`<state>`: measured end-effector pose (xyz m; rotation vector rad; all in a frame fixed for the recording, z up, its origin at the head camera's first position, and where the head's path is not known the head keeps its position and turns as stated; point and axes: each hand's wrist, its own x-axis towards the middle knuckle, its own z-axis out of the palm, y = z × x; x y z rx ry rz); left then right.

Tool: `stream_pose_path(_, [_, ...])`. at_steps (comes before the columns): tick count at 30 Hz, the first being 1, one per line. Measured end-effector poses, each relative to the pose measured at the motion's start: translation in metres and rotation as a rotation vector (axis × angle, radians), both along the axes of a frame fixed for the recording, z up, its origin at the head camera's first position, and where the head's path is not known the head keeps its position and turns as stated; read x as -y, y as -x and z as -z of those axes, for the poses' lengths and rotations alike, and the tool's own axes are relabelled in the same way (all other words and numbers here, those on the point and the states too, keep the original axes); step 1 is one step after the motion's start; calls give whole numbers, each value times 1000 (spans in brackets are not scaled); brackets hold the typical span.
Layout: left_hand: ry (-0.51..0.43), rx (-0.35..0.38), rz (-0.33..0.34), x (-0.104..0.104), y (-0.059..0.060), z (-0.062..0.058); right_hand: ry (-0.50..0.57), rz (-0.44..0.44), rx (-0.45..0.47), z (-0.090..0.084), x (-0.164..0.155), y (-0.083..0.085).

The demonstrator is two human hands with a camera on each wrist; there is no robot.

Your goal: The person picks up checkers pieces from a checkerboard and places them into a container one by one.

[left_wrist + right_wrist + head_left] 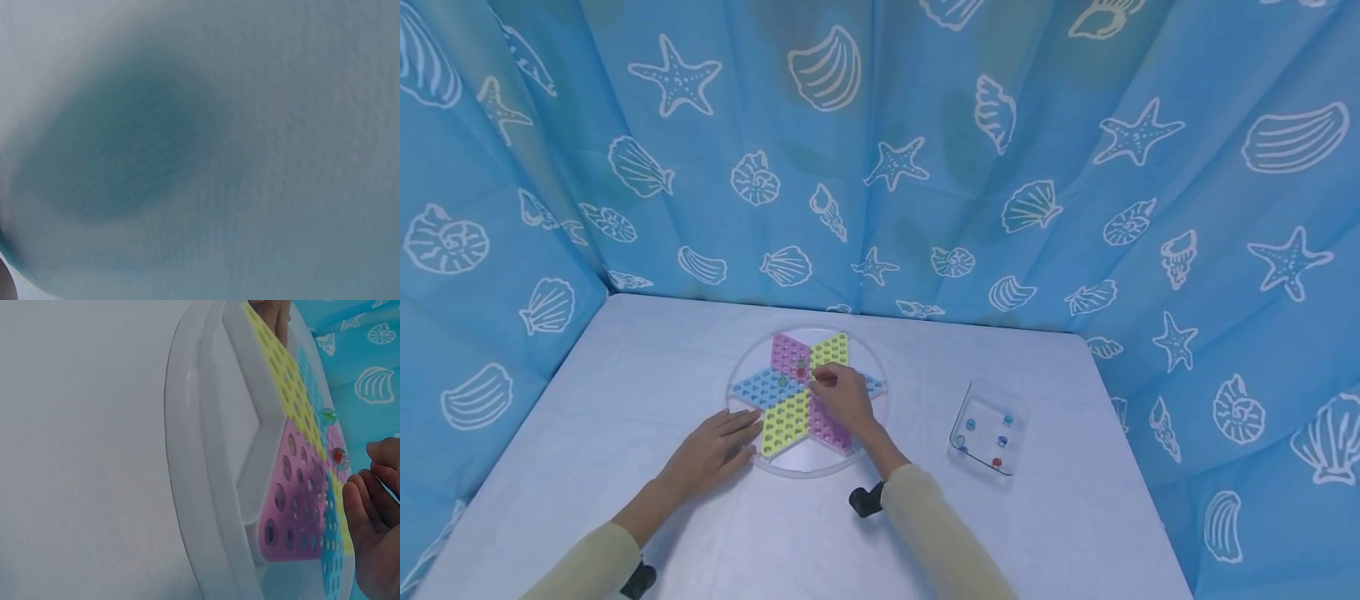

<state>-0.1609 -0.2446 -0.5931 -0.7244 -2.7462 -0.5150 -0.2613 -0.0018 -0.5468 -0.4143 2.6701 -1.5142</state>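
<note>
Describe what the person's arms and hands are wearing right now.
Both arms wear long, pale yellow-cream sleeves that end at the wrist. The left hand and the right hand are bare: no gloves, rings or watch visible. A small black device is strapped under each wrist, one by the left cuff and one by the right cuff.

No words, labels, brands or numbers can be read anywhere: the blue curtain (pixel 925 150) carries only white shell and starfish drawings, and the star-shaped board (pixel 790 392) shows coloured fields of holes with no lettering.
</note>
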Motion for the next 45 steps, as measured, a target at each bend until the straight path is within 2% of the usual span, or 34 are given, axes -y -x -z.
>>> stream_pose_path(6, [-24, -30, 20, 0, 0, 1, -16, 54, 32, 9, 10, 5])
stream_pose_path(10, [-18, -26, 17, 0, 0, 1, -42, 80, 36, 14, 14, 9])
stream_pose_path(20, [-1, 7, 9, 2, 1, 2, -90, 107, 35, 15, 22, 17])
stream_pose_path(28, [24, 17, 9, 3, 1, 1, -137, 159, 95, 13, 32, 19])
stream_pose_path(45, [29, -4, -3, 1, 0, 1, -290, 222, 23, 15, 45, 17])
